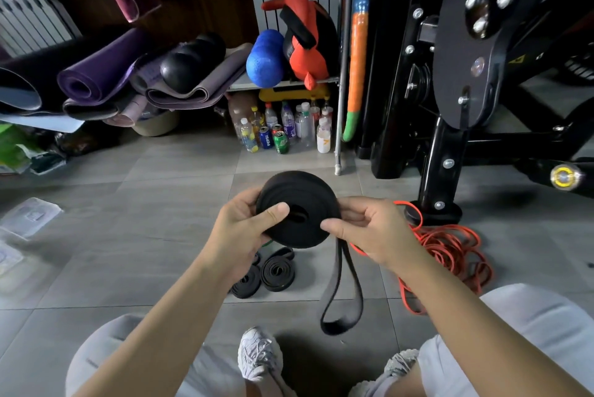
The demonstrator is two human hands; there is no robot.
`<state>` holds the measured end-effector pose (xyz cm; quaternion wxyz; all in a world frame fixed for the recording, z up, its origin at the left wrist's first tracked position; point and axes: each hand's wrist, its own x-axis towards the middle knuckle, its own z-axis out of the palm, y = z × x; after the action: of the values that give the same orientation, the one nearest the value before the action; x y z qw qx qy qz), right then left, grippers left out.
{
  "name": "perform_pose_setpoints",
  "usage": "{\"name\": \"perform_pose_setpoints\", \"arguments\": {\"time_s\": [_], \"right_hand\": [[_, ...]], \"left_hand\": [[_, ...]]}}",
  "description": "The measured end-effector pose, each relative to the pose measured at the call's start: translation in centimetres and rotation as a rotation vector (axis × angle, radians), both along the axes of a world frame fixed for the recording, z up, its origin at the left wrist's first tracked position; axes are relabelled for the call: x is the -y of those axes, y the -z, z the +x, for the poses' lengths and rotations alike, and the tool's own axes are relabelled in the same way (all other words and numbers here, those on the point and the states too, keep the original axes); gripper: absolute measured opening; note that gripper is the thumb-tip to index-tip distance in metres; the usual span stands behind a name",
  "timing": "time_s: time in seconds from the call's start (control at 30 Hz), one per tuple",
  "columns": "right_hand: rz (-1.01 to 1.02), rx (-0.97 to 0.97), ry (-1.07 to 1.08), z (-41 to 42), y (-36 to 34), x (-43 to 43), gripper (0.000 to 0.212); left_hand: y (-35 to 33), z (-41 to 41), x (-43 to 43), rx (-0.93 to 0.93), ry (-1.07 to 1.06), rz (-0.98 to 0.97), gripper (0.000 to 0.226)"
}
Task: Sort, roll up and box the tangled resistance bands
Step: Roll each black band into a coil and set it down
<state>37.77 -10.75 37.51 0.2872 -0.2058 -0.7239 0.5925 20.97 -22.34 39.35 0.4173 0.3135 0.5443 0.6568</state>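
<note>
Black resistance band [297,208]: wound into a flat coil, it was held mid-scene above the floor [144,203]. Its unrolled tail [341,297] hung as a loop toward the near side.
Left hand [244,231]: fingers curled behind the coil's left edge, thumb pressed on its face.
Right hand [369,229]: thumb and fingers pinched the coil's right rim.
Rolled black bands [277,273]: two lay on the floor under the left hand.
Tangled orange bands [450,255]: heaped on the floor at right.
</note>
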Motion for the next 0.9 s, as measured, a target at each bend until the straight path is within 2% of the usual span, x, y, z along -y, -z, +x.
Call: {"name": "perform_pose_setpoints", "arguments": {"time_s": [0.07,0.1,0.2,0.27,0.33,0.4,0.43,0.5,0.73,0.9], "right_hand": [[-0.014,-0.013,-0.006,0.2,0.0,-0.1,0.029],[-0.008,-0.001,-0.007,0.3,0.0,-0.2,0.028],[0.049,0.079,-0.009,0.4,0.0,-0.8,0.029],[0.143,0.17,-0.021,0.1,0.0,-1.1,0.025],[0.247,0.251,-0.04,-0.4,-0.1,-1.2,0.02],[0.258,0.232,-0.038,-0.7,0.0,-1.2,0.021],[0.235,0.201,-0.019,-0.6,0.0,-1.2,0.026],[0.178,0.149,0.021,-0.3,-0.1,-1.4,0.033],[-0.009,0.136,-0.002,0.9,0.2,-2.3,0.033],[-0.174,-0.012,0.055,0.8,0.6,-1.8,0.026]], "left_hand": [[0.5,0.6,0.1,0.086,0.016,-0.026,0.044],[0.4,0.7,0.0,0.006,0.017,-0.068,0.044],[-0.7,0.4,-0.3,-0.675,-0.001,-0.237,0.04],[-1.7,0.4,-0.7,-1.073,0.083,-0.222,0.06],[-2.5,1.0,-1.4,-1.372,0.266,-0.236,0.067],[-2.8,1.3,-2.0,-1.526,0.356,-0.301,0.06],[-2.8,1.2,-2.2,-1.527,0.347,-0.312,0.055],[-2.8,0.8,-2.4,-1.391,0.291,-0.288,0.048],[-1.7,-0.7,-2.1,-0.675,0.05,-0.098,0.056],[-1.1,0.1,-2.1,-0.193,-0.067,0.043,0.037]]}}
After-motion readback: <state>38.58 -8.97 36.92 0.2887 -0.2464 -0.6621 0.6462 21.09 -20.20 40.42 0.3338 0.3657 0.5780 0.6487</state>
